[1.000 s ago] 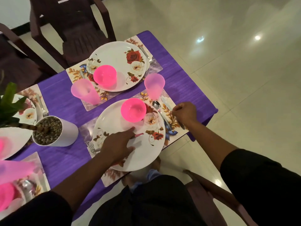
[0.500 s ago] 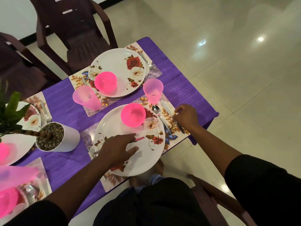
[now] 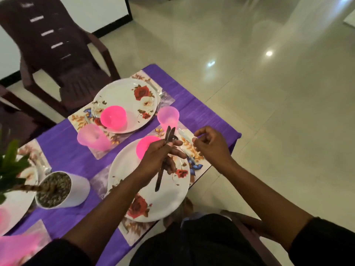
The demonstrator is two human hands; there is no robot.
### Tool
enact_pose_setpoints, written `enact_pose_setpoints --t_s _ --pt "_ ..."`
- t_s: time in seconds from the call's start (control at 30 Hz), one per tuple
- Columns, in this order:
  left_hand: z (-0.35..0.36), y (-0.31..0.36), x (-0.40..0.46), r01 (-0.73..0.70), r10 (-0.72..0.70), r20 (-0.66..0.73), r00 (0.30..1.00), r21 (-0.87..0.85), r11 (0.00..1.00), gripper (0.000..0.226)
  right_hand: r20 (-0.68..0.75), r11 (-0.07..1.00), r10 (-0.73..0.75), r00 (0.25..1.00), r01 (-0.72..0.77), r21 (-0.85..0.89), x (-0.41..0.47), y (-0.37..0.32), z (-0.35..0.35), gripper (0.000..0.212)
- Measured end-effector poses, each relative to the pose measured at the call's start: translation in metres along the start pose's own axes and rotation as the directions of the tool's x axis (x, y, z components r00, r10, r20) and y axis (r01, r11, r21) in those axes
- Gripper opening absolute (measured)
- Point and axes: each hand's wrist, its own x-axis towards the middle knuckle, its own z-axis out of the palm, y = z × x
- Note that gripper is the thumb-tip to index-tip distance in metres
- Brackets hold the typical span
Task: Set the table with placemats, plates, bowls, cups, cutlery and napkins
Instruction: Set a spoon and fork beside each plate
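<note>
My left hand (image 3: 159,158) grips a bundle of metal cutlery (image 3: 168,133) and holds it above the near floral plate (image 3: 153,204). Two handles stick up past my fingers and a blade hangs down over the plate. A pink bowl (image 3: 145,148) sits on that plate, partly hidden by my hand. My right hand (image 3: 210,145) hovers over the floral placemat (image 3: 195,160) to the right, fingers loosely curled, nothing visible in them. A pale knife-like piece (image 3: 184,135) lies on the mat under its fingertips. A pink cup (image 3: 168,116) stands just beyond.
The far setting has a floral plate (image 3: 124,96), a pink bowl (image 3: 113,117) and a pink cup (image 3: 90,138). A white plant pot (image 3: 76,191) stands left on the purple tablecloth (image 3: 67,156). A dark chair (image 3: 57,45) stands behind the table. The table's corner (image 3: 237,135) lies close to my right hand.
My left hand has risen off the plate and now holds cutlery upright. My right hand has lifted off the cutlery on the placemat and moved up and right.
</note>
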Motion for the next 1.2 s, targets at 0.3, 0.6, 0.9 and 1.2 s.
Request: enact_pose_setpoints --t_s 0.3,0.6,0.9,1.2 --pt "0.041 0.060 0.044 -0.071 -0.019 -0.141 0.990 -0.603 0.795 0.033 0.503 0.800 0.201 0.841 -0.438 0.411 -0.018 -0.034 -0.023 0.035" --pt "0.082 0.090 0.151 -0.134 -0.055 -0.290 0.955 -0.593 0.794 0.041 0.647 0.893 -0.077 0.758 -0.236 0.383 0.117 -0.037 -0.060 0.010" --pt "0.139 0.105 0.243 -0.104 -0.235 -0.520 0.821 -0.541 0.834 0.037 0.725 0.948 -0.090 0.683 -0.164 0.272 0.237 -0.017 -0.116 0.017" --pt "0.149 0.122 0.267 -0.248 -0.267 -0.621 0.737 -0.616 0.748 0.035 0.739 0.972 -0.007 0.674 -0.168 0.162 0.290 -0.023 -0.138 0.024"
